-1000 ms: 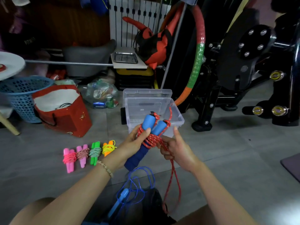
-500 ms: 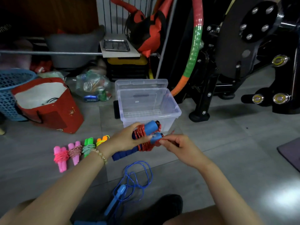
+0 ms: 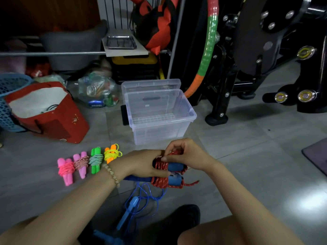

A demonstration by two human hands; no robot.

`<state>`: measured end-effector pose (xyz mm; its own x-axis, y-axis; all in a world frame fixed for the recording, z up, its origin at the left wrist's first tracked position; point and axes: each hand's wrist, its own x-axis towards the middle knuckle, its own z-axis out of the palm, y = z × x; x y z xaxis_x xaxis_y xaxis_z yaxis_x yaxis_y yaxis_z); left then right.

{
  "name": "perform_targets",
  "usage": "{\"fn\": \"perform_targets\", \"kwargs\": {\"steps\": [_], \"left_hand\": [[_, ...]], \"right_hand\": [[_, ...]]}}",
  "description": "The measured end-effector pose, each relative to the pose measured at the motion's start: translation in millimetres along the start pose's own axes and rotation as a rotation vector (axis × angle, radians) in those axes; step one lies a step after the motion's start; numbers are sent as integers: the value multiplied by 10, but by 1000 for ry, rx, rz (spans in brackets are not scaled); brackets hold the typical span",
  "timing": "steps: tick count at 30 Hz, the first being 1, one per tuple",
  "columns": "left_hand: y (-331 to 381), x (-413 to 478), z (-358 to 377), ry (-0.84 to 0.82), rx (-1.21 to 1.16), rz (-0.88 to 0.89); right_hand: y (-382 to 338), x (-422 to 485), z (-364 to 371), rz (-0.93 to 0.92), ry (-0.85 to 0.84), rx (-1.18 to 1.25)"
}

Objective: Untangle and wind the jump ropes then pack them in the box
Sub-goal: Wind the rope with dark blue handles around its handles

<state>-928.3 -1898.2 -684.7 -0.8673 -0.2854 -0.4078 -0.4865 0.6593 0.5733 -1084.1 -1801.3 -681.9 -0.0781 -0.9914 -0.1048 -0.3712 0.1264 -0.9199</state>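
The left hand (image 3: 141, 163) is clamped round the red jump rope (image 3: 164, 183) at frame centre, its palm hiding much of the bundle. The right hand (image 3: 187, 156) pinches a strand of the braided red cord at the top. Two blue foam handles (image 3: 175, 167) poke from the coils, and a frayed end trails right. Just below, a loose blue rope (image 3: 146, 193) of thin glossy cord sprawls on the grey tiled floor (image 3: 247, 147), one handle running into the lower edge. At left, four wound ropes (image 3: 88, 161) lie in a row. Above stands the clear plastic box (image 3: 177, 133), with its lid (image 3: 150, 84) behind it.
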Motion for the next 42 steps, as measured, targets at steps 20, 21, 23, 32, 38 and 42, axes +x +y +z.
{"fn": "perform_targets", "kwargs": {"steps": [20, 21, 23, 32, 38, 42], "left_hand": [[78, -67, -89, 293, -1275, -113], [61, -43, -90, 333, -1329, -140], [55, -16, -82, 410, -1361, -180], [142, -43, -84, 460, -1307, -207], [125, -58, -97, 356, -1448, -180], [141, -144, -129, 357, -1426, -91]], "right_hand": [[-283, 40, 162, 159, 211, 674], [-298, 49, 204, 157, 238, 618], [-334, 66, 304, 145, 297, 412], [-296, 125, 416, 12, 615, -267], [-261, 210, 395, -220, 566, -298], [-288, 209, 383, -328, 488, -292]]}}
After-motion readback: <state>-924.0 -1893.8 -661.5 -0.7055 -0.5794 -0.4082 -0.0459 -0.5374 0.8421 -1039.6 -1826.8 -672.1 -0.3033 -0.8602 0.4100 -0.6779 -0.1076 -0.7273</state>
